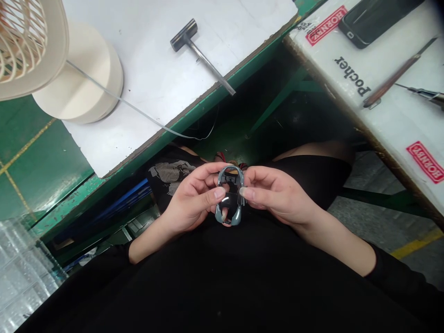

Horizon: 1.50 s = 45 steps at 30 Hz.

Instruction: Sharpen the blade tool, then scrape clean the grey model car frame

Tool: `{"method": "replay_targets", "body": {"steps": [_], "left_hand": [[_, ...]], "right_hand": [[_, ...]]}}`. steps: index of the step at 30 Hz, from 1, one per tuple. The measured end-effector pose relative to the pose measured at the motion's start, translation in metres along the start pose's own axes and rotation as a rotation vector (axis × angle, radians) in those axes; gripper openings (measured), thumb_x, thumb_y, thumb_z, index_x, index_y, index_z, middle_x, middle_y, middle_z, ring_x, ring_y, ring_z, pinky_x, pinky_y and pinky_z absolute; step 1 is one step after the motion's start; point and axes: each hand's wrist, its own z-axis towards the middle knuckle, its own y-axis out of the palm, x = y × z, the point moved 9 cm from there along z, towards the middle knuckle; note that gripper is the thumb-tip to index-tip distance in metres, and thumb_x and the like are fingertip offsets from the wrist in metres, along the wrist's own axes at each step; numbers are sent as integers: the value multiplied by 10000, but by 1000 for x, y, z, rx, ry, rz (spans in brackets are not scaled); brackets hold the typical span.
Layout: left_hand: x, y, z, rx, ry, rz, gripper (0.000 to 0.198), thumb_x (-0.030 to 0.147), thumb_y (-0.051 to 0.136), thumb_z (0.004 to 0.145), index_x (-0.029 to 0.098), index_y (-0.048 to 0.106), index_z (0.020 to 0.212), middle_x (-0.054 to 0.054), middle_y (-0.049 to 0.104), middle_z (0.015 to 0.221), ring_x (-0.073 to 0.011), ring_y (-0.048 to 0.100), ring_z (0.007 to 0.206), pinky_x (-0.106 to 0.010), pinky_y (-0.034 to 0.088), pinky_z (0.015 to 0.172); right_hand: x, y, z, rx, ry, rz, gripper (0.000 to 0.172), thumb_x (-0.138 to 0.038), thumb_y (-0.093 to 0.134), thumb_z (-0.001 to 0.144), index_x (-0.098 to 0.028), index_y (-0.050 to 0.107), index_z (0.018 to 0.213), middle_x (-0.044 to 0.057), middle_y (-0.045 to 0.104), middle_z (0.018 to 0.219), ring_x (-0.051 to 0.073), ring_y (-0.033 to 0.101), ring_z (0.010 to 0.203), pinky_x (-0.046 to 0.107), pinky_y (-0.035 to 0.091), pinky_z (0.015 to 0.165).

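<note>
Your black top [218, 277] is closest; fingers of left hand [194, 196] and right hand [279, 192] pinch a glossy grey oval frame [237, 215].

Metal hammer [207, 62] on a white-covered tabletop [149, 55]
Left of the hammer stands a cream fan [83, 51]; right of the hammer, a dark phone [378, 19] and brown-handled knife [393, 79] lie on a printed tabletop [385, 121].

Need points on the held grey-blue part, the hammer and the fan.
Grey-blue part [237, 216]: head view, on its glossy lobe at picture lower right.
Hammer [208, 63]: head view, on the handle.
Fan [95, 60]: head view, on the round base.
</note>
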Motion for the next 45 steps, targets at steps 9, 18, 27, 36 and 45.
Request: {"method": "replay_targets", "body": {"steps": [9,18,27,36,45], "left_hand": [[1,1,1,-10,-20,-33,397,198,888,1119,292,832,1501,-34,862,1225,-144,854,724,-283,800,631],[-5,-2,1,17,-85,-64,403,271,915,1109,292,819,1499,-18,808,1105,-161,837,687,-314,798,611],[-6,-1,1,37,-93,-31,437,279,953,1081,256,813,1494,-22,799,1100,-138,810,662,-271,764,575],[-3,1,2,-20,-20,29,421,240,919,1107,297,845,1517,-21,808,1101,-137,801,725,-274,761,622],[24,-5,-8,124,213,542,408,237,1076,959,251,919,1336,-61,881,1164,-201,834,1049,-297,683,955]], "right_hand": [[-2,1,3,-7,-39,-3,508,-590,1091,910,-221,743,941,-62,592,737,93,436,597,243,354,527],[-8,-2,4,23,-135,-71,461,-486,1136,884,-233,794,1059,-10,765,880,121,597,692,245,506,578],[-10,-3,0,68,-195,-110,419,-460,1131,906,-261,834,1125,20,858,997,196,812,874,344,714,831],[-19,-4,-3,103,-293,-230,370,-589,1012,1030,-266,859,1126,15,826,924,191,786,774,334,699,715],[-48,-7,-28,216,-637,-508,188,-191,986,1020,-326,928,1137,25,790,1084,159,709,797,292,571,608]]}}
